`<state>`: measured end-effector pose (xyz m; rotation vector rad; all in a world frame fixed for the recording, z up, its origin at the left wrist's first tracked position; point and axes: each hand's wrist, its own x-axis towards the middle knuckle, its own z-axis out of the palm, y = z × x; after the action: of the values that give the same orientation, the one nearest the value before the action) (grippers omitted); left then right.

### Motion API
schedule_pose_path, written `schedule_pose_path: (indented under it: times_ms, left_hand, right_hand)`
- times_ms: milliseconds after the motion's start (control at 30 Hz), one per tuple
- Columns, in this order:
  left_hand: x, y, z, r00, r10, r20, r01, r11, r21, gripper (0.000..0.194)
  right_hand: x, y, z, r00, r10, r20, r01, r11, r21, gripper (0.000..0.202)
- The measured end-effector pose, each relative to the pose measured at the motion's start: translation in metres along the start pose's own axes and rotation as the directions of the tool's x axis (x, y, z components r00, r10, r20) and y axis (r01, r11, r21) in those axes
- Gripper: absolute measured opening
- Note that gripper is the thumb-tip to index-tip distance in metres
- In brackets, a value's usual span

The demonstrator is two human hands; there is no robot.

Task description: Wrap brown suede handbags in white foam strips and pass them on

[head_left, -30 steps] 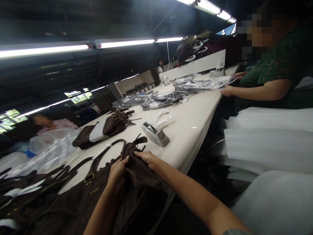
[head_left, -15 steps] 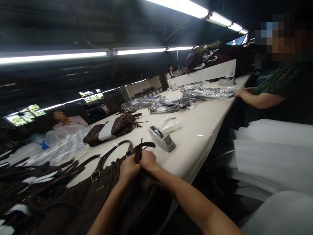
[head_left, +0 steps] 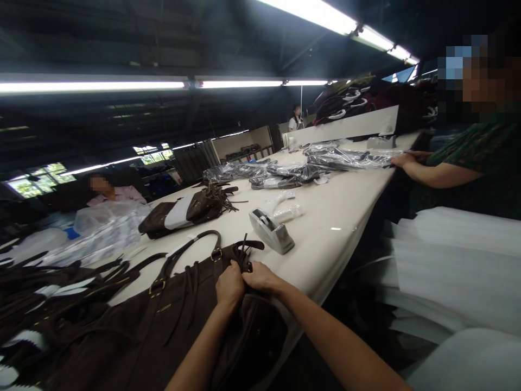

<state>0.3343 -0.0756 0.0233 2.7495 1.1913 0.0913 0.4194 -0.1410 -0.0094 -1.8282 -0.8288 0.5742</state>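
A dark brown handbag (head_left: 179, 320) lies on the near part of the table, its looped handle and brass buckles facing up. At its right end, my left hand (head_left: 230, 283) grips the edge of the bag with curled fingers. My right hand (head_left: 260, 276) is closed beside it, pinching the bag's strap and cord ends near the same corner. Just beyond my hands, a strap end sticks out to the right. The fingertips of both hands are partly hidden by the dark material.
A grey tape dispenser (head_left: 271, 232) stands just past my hands on the cream tabletop (head_left: 325, 217). Behind it are a wrapped brown bag (head_left: 179, 213) and plastic-covered bags (head_left: 285, 172). White sheets (head_left: 451, 266) are stacked at right, near a co-worker's hand (head_left: 402, 159). More brown bags crowd the left.
My hands have shifted slightly right and down along the bag's end, and my right hand has come apart from the left a little. The bag's right side hangs more visibly.
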Motion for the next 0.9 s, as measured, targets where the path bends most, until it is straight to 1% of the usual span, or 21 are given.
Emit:
schedule_pose_path:
  times_ms: [67, 133, 200, 267, 333, 367, 400, 433, 467, 533, 600, 667, 700, 767, 833, 900]
  left_hand:
    - [0.001, -0.002, 0.0, 1.0, 0.009, 0.004, -0.009, 1.0, 0.001, 0.046]
    - [0.002, -0.003, 0.001, 1.0, 0.017, 0.004, -0.017, 1.0, 0.005, 0.047]
    - [0.003, -0.003, 0.002, 1.0, 0.019, 0.002, -0.019, 1.0, 0.009, 0.047]
    - [0.003, -0.002, 0.003, 1.0, 0.02, -0.002, -0.02, 1.0, 0.007, 0.045]
    - [0.002, -0.002, 0.003, 1.0, 0.023, -0.01, -0.023, 1.0, -0.004, 0.041]
    - [0.002, -0.002, 0.003, 1.0, 0.026, -0.016, -0.026, 1.0, -0.012, 0.04]
    - [0.002, -0.003, 0.003, 0.999, 0.026, -0.023, -0.027, 0.999, -0.021, 0.04]
    - [0.002, -0.003, 0.003, 0.999, 0.024, -0.031, -0.025, 0.999, -0.031, 0.041]
    - [0.002, -0.004, 0.003, 0.999, 0.019, -0.04, -0.021, 0.999, -0.042, 0.042]
    - [0.002, -0.006, 0.004, 0.998, 0.006, -0.058, -0.011, 0.997, -0.07, 0.046]
    - [0.003, -0.008, 0.004, 0.997, -0.011, -0.077, 0.003, 0.994, -0.105, 0.05]
    - [0.004, -0.009, 0.004, 0.995, -0.034, -0.09, 0.022, 0.991, -0.134, 0.052]
    - [0.006, -0.009, 0.004, 0.994, -0.048, -0.093, 0.034, 0.989, -0.143, 0.052]
    - [0.011, -0.007, 0.003, 0.993, -0.072, -0.094, 0.057, 0.987, -0.152, 0.044]
    - [0.019, -0.002, 0.001, 0.991, -0.094, -0.093, 0.079, 0.984, -0.159, 0.034]
    - [0.03, 0.004, -0.001, 0.987, -0.123, -0.099, 0.104, 0.979, -0.175, 0.029]
  right_hand:
    - [-0.003, 0.003, 0.001, 0.999, -0.038, 0.037, 0.037, 0.999, 0.033, 0.014]
    - [-0.003, 0.004, 0.005, 0.999, -0.008, 0.035, 0.0, 0.973, 0.23, 0.015]
    - [-0.002, 0.004, 0.011, 0.998, 0.063, 0.02, -0.066, 0.907, 0.416, 0.013]
    - [-0.005, 0.003, 0.015, 0.992, 0.124, -0.021, -0.093, 0.837, 0.539, 0.013]
    - [-0.012, 0.004, 0.017, 0.982, 0.179, -0.058, -0.101, 0.762, 0.64, 0.02]
    - [-0.017, 0.006, 0.016, 0.978, 0.204, -0.05, -0.113, 0.713, 0.692, 0.024]
    - [-0.024, 0.009, 0.014, 0.976, 0.215, -0.017, -0.136, 0.672, 0.728, 0.026]
    - [-0.03, 0.012, 0.011, 0.978, 0.208, 0.034, -0.165, 0.654, 0.738, 0.026]
    - [-0.037, 0.016, 0.008, 0.98, 0.181, 0.088, -0.188, 0.669, 0.719, 0.025]
    - [-0.05, 0.022, 0.002, 0.985, 0.083, 0.154, -0.164, 0.747, 0.644, 0.025]
    - [-0.059, 0.025, -0.004, 0.985, 0.002, 0.171, -0.103, 0.807, 0.582, 0.028]
    - [-0.06, 0.024, -0.008, 0.988, -0.036, 0.148, -0.044, 0.861, 0.506, 0.029]
    - [-0.058, 0.021, -0.01, 0.992, -0.049, 0.12, -0.008, 0.901, 0.434, 0.027]
    - [-0.046, 0.011, -0.016, 0.995, -0.089, 0.042, 0.078, 0.973, 0.217, 0.02]
    - [-0.026, -0.002, -0.026, 0.991, -0.132, 0.006, 0.132, 0.991, 0.012, 0.018]
    - [-0.002, -0.014, -0.037, 0.992, -0.123, 0.021, 0.124, 0.99, -0.068, 0.021]
